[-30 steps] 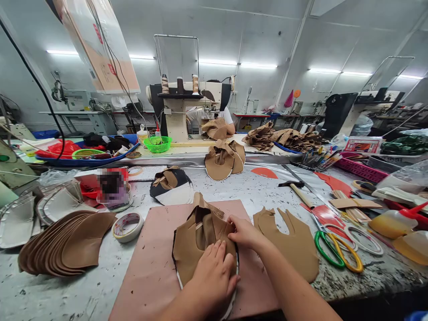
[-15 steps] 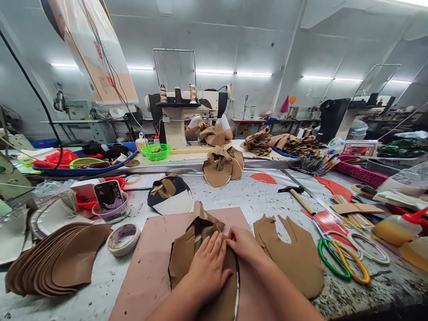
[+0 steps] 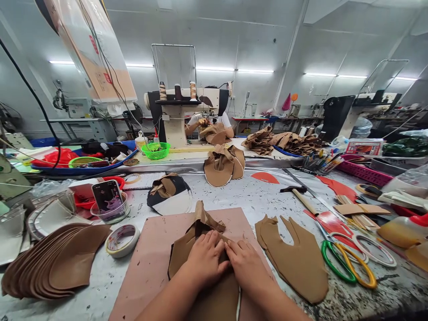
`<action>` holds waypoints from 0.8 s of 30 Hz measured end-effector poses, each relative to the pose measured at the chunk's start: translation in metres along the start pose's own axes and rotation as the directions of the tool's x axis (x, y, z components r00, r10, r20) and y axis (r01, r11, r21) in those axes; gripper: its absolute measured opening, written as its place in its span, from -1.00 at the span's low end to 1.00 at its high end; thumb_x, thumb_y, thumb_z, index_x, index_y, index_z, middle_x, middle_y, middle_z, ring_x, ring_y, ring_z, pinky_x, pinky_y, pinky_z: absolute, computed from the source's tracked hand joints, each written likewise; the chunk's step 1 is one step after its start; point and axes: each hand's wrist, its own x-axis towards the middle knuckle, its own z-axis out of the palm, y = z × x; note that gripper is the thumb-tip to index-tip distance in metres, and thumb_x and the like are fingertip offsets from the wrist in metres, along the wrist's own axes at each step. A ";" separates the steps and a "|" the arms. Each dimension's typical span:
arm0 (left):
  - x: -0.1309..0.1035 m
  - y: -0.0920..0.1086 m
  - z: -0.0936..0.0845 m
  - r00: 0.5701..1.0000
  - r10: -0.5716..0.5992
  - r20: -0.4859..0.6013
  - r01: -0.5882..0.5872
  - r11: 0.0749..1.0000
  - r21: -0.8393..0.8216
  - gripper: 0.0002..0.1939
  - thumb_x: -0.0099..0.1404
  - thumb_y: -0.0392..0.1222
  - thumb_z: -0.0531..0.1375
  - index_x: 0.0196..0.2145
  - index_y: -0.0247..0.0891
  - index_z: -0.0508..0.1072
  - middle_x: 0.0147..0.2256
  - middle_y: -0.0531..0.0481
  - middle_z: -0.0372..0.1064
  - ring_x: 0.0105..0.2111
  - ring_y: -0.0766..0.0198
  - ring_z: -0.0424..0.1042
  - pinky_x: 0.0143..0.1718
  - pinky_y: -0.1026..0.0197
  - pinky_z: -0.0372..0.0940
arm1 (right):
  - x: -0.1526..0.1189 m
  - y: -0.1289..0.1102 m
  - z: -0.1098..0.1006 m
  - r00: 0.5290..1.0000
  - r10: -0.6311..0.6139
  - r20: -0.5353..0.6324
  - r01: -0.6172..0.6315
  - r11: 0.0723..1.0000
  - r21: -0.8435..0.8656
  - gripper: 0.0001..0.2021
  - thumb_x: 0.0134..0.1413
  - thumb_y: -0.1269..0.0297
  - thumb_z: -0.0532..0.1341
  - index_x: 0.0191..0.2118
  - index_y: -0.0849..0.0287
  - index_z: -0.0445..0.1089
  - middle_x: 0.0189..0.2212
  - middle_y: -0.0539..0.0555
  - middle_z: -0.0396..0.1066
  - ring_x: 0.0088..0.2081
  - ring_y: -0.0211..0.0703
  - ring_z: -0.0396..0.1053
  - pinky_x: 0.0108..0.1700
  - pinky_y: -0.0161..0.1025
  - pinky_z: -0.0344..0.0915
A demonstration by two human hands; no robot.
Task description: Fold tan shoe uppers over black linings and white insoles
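Note:
A brown leather shoe upper with dark edges and a folded flap at its far end lies on the pink board. My left hand presses flat on its middle, fingers stretched out and thumb to the side. Against its right edge rests my right hand, fingers extended and fingertips close to my left hand's. The hands and forearms cover much of the piece. Flat brown cut pieces lie just right of the board.
Left of the board are a tape roll, fanned brown leather pieces and a phone in a clear bowl. Scissors and a hammer lie right. Beyond, a person works behind a sewing machine.
My right hand has gone from pinching at the upper's right edge to lying flatter with fingers extended. My left hand stays pressed on the leather. The view has shifted slightly.

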 end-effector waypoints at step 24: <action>-0.058 0.033 0.002 0.932 0.359 -0.050 -0.361 0.929 -0.078 -0.39 0.36 0.13 -0.12 0.22 -0.30 0.02 0.20 -0.17 0.06 0.22 0.08 -0.04 0.23 -0.02 -0.16 | 0.053 -0.029 -0.065 0.974 -0.202 0.099 0.117 0.829 0.548 -0.67 0.02 0.51 0.05 -0.10 0.12 0.37 -0.15 0.08 0.39 -0.11 -0.11 0.30 -0.07 -0.21 0.22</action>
